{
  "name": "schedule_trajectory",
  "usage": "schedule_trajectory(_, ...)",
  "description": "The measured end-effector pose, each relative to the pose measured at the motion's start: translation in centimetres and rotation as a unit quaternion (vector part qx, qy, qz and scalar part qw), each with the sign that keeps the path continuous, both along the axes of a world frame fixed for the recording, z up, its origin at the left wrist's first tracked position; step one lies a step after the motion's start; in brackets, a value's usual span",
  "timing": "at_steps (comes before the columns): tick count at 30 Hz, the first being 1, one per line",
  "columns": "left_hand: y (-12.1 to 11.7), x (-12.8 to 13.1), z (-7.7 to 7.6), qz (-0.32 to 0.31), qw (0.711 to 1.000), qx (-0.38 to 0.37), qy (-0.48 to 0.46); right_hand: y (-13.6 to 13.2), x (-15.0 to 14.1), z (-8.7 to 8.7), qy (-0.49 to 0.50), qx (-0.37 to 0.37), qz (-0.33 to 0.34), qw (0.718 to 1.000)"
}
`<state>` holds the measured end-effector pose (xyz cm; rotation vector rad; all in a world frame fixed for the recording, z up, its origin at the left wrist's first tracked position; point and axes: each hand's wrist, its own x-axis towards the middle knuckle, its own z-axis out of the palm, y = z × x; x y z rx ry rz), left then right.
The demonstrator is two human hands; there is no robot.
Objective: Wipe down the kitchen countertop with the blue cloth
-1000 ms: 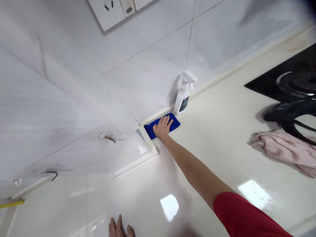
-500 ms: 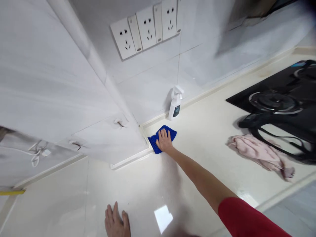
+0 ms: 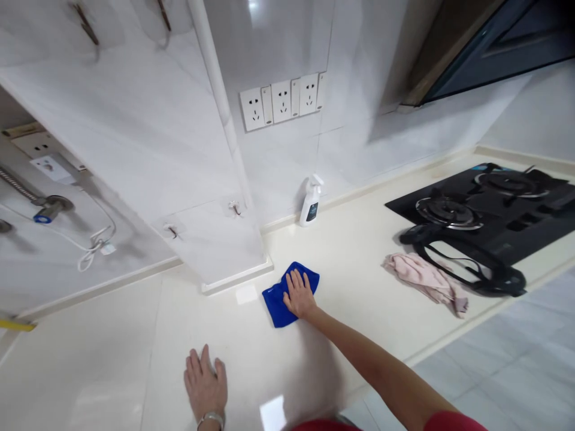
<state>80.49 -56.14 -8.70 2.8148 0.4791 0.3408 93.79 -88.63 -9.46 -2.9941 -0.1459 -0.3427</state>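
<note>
since the right hand [image 3: 300, 294] lies across it, the blue cloth [image 3: 275, 302] is partly covered; it's spread on the pale countertop [image 3: 354, 257], just below frame center. right hand is palm down, fingers extended and a bit apart, resting on the cloth, not clenched; palm side hidden, can't see the cloth under it. left hand [image 3: 206, 380], lower left of center, also palm down on the countertop, fingers loose, nothing held. metal band [image 3: 211, 417] on that wrist, can't make out watch or bracelet; forearm cut off by bottom edge. red sleeve [image 3: 453, 421] cut off at bottom too. white spray bottle [image 3: 309, 206] upright against the wall above the cloth, label too small to read. right of center: crumpled pink cloth [image 3: 417, 276] beside a black looped object [image 3: 507, 280], type unclear. black cooktop [image 3: 503, 248] behind it runs out at right edge. upper right: dark unit [image 3: 498, 54], cropped. far left: yellow item [image 3: 15, 325], mostly out of frame.
</note>
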Motion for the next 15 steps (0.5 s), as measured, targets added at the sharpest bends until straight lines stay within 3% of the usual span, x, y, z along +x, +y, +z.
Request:
schedule_trajectory(9, 0.0, -0.2, -0.2, -0.014, 1.0, -0.018, -0.016, 3.6, -8.8, -0.7, -0.021, 0.009, 0.032, 0.999)
schedule_trajectory(15, 1.3, -0.2, -0.5, -0.037, 0.996, -0.077, -0.009, 2.4, -12.6, -0.9, -0.045, 0.006, 0.099, 0.994)
